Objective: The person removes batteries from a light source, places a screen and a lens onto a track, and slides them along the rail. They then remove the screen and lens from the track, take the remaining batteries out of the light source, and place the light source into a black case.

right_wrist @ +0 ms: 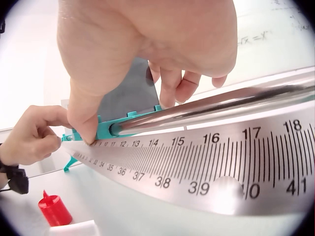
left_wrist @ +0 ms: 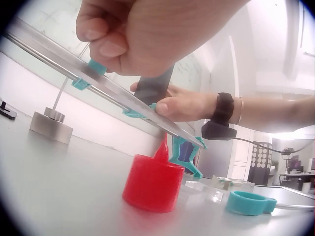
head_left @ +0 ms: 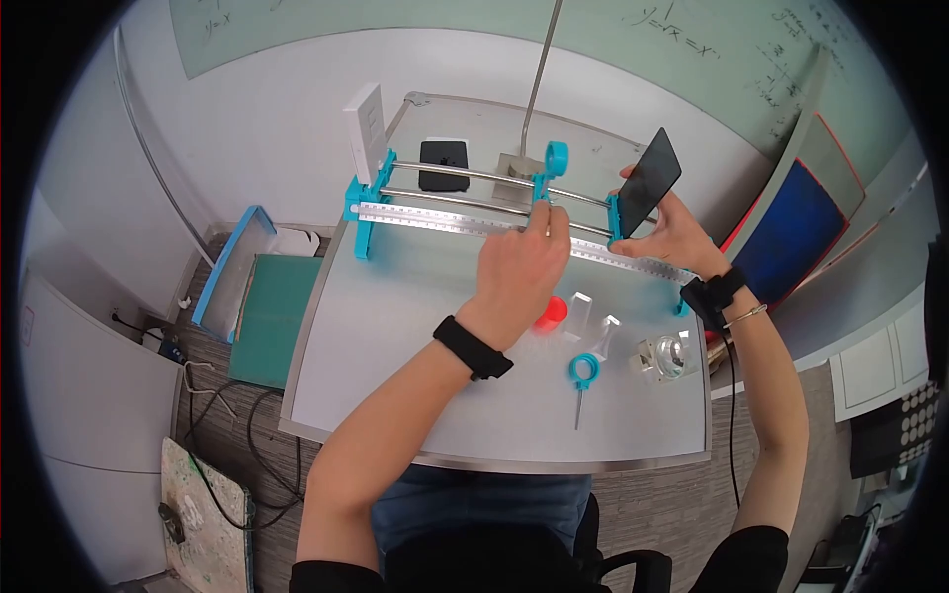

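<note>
A two-rail optical bench with a steel ruler [head_left: 435, 217] along its front stands on teal feet. My left hand [head_left: 524, 267] pinches the base of a teal ring holder [head_left: 557, 158] on the rails, thumb and fingers curled in the left wrist view. Farther right, my right hand [head_left: 682, 237] grips the teal slider [right_wrist: 104, 130] that carries an upright dark panel [head_left: 652, 183]. Its thumb presses the near side of the slider, and its other fingers reach behind the panel. A white panel [head_left: 366, 133] stands at the left end of the rails.
In front of the bench are a red candle-shaped piece [left_wrist: 153, 184], clear blocks [head_left: 580, 314], a loose teal ring with a stem [head_left: 584, 370] and a clear glass piece [head_left: 670, 356]. Behind the rails are a black square object [head_left: 443, 166] and a metal stand [head_left: 518, 166].
</note>
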{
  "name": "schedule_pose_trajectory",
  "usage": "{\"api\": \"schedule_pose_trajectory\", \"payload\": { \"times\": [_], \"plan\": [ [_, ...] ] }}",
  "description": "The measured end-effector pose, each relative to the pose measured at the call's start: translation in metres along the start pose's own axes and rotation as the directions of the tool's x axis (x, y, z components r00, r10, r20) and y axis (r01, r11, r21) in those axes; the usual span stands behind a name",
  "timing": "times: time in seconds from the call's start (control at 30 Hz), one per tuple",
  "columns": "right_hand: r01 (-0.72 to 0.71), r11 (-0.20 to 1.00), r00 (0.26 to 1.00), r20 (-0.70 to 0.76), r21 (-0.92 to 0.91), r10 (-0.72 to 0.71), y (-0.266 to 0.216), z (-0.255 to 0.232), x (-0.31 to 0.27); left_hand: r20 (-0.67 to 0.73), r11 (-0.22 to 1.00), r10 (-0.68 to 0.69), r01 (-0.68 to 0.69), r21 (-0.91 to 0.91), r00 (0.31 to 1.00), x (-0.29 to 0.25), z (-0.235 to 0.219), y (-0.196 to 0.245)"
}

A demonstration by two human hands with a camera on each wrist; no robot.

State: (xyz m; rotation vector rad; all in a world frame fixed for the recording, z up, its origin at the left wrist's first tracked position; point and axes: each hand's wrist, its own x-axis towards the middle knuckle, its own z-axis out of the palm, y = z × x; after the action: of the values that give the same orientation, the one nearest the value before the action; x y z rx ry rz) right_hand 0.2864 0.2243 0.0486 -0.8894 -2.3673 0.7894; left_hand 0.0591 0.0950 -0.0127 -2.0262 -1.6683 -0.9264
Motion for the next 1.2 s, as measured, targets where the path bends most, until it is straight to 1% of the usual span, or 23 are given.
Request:
{"api": "schedule_pose_trajectory", "payload": {
  "times": [0.1, 0.17, 0.23, 0.3, 0.43, 0.53, 0.6, 0.73, 0.9, 0.93, 1.0, 1.03, 1.1, 1.13, 1.2],
  "plan": [
    [-0.039, 0.999, 0.999, 0.036, -0.002, 0.039, -0.004, -0.001, 0.001, -0.014, 0.999, 0.026, -0.026, -0.038, 1.000, 0.005, 0.006, 0.012],
    [-0.038, 0.999, 0.998, 0.043, -0.015, 0.039, -0.002, -0.002, 0.001, -0.006, 0.997, 0.064, -0.064, -0.034, 0.998, 0.009, 0.009, 0.020],
    [-0.039, 0.999, 0.998, 0.048, -0.025, 0.040, 0.000, -0.002, 0.001, -0.005, 0.997, 0.068, -0.068, -0.044, 0.998, 0.011, 0.010, 0.026],
    [0.020, 1.000, 1.000, -0.010, 0.000, -0.020, -0.001, 0.000, 0.001, -0.001, 0.996, 0.073, -0.073, -0.052, 0.997, 0.013, 0.011, 0.030],
    [0.006, 1.000, 1.000, 0.005, 0.029, -0.006, -0.003, 0.000, 0.001, 0.030, 0.994, 0.077, -0.074, -0.085, 0.997, 0.016, 0.013, 0.036],
    [0.032, 0.999, 0.999, -0.014, -0.013, -0.032, -0.004, 0.000, 0.001, 0.029, 0.993, 0.076, -0.073, -0.094, 0.997, 0.017, 0.013, 0.040],
    [0.005, 1.000, 1.000, -0.003, -0.021, -0.005, -0.006, 0.000, 0.001, 0.022, 0.993, 0.072, -0.070, -0.097, 0.997, 0.018, 0.014, 0.042],
    [0.028, 0.999, 0.999, -0.015, -0.040, -0.029, 0.000, -0.001, 0.000, 0.061, 0.995, 0.069, -0.065, -0.076, 0.996, 0.019, 0.014, 0.044],
    [0.009, 1.000, 1.000, -0.017, 0.010, -0.008, 0.000, -0.002, -0.002, 0.053, 0.994, 0.084, -0.080, -0.070, 0.995, 0.018, 0.015, 0.042],
    [0.007, 1.000, 1.000, -0.014, 0.011, -0.007, -0.002, -0.004, -0.004, 0.045, 0.994, 0.091, -0.087, -0.069, 0.995, 0.018, 0.016, 0.042],
    [-0.036, 0.997, 0.999, -0.010, 0.068, 0.036, -0.007, -0.008, -0.009, 0.037, 0.994, 0.086, -0.084, -0.068, 0.996, 0.017, 0.017, 0.041],
    [-0.035, 0.997, 0.999, -0.001, 0.067, 0.036, -0.003, -0.011, -0.011, 0.047, 0.994, 0.090, -0.087, -0.060, 0.995, 0.018, 0.016, 0.041],
    [-0.088, 0.994, 0.995, 0.054, 0.069, 0.084, 0.010, -0.025, -0.018, 0.057, 0.995, 0.090, -0.087, -0.053, 0.994, 0.018, 0.015, 0.041],
    [-0.090, 0.994, 0.995, 0.058, 0.067, 0.086, 0.015, -0.030, -0.022, 0.052, 0.995, 0.089, -0.086, -0.055, 0.995, 0.018, 0.014, 0.041],
    [-0.012, 0.999, 0.999, 0.040, 0.043, 0.010, 0.023, -0.040, -0.029, 0.047, 0.994, 0.091, -0.088, -0.063, 0.995, 0.017, 0.014, 0.041]
  ]
}}
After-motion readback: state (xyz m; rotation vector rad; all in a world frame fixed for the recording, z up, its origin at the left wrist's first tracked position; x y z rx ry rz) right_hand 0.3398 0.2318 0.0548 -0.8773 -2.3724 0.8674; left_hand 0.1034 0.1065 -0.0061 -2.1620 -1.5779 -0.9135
